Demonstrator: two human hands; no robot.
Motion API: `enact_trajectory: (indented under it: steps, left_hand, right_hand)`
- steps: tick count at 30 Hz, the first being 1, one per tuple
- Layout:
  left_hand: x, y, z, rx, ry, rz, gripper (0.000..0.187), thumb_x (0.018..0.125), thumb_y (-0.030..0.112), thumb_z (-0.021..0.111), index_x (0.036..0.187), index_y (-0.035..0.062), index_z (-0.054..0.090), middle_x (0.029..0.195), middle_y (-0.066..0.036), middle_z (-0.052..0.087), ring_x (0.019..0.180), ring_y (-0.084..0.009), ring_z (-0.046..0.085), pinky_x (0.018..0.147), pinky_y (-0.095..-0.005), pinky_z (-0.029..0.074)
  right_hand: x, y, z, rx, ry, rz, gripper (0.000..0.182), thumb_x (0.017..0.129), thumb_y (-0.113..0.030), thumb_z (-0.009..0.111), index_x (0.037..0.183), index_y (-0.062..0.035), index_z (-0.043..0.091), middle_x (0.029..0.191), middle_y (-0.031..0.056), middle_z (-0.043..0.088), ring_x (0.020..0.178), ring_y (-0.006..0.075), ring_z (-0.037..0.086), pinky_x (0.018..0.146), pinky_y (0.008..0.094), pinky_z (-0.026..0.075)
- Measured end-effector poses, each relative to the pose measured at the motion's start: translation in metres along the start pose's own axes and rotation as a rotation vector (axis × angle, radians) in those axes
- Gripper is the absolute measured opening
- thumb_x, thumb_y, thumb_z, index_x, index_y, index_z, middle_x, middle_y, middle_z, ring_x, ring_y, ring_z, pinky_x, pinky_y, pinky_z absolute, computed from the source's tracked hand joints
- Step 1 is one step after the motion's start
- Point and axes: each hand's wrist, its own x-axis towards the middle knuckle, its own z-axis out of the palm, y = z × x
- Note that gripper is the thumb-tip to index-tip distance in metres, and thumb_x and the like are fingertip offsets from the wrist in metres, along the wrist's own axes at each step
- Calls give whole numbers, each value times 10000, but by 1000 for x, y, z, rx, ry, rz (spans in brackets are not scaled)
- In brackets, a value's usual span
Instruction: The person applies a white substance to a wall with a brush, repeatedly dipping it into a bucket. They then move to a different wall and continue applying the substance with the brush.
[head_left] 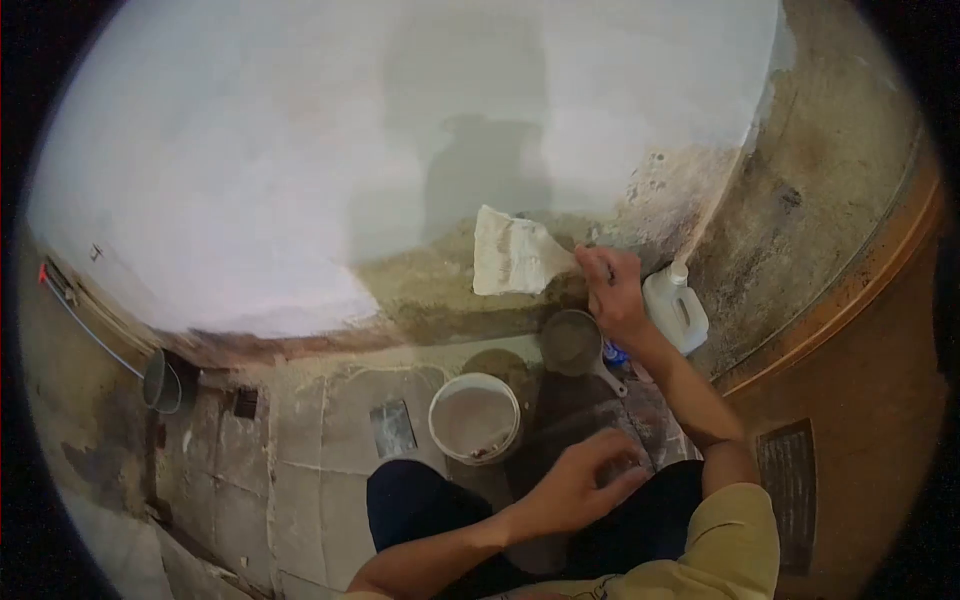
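Note:
My right hand (614,290) grips the handle of a wide paintbrush (512,255), its bristles thick with white paint. The brush is raised in front of the lower wall (430,290), where a bare greenish-brown strip shows beneath the white coat. Over my knees, my left hand (595,478) hovers with fingers loosely curved, thumb apart and nothing visible in it. A white bucket (512,440) of pale liquid stands on the floor just beyond that hand. Below the right hand lies a round pan with a handle (570,343).
Beside my right forearm stands a white plastic jug (690,325), near a small blue item (613,353). A flat grey rectangular piece (393,430) lies left of the bucket. Further left is a dark pail (160,382) on the tiled floor (300,440). An orange-brown edge (830,325) curves along the right.

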Motion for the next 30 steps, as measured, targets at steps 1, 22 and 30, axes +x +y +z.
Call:
enact_trajectory:
  steps: [1,22,30]
  left_hand:
    - [-1,4,4,-25,-131,46,233,917,160,628,1083,-1,596,960,-94,616,852,-165,608,761,-292,500]
    - [-17,15,-28,54,-86,220,203,856,199,629,936,20,574,864,-165,570,806,-379,569,708,-448,460]
    - [-13,5,-37,55,-133,161,208,858,209,619,920,15,574,843,-170,560,791,-384,562,712,-459,456]
  right_hand:
    - [-1,1,-4,-125,-46,-85,688,743,70,553,1405,-89,454,1152,125,527,1022,312,507,873,460,385]
    - [-146,-41,99,385,-1251,853,628,856,-573,605,569,-15,588,515,93,483,488,215,475,506,408,375]
    - [-137,-28,83,394,-1378,918,670,828,-624,617,454,-85,477,464,-15,417,458,99,382,446,317,296]
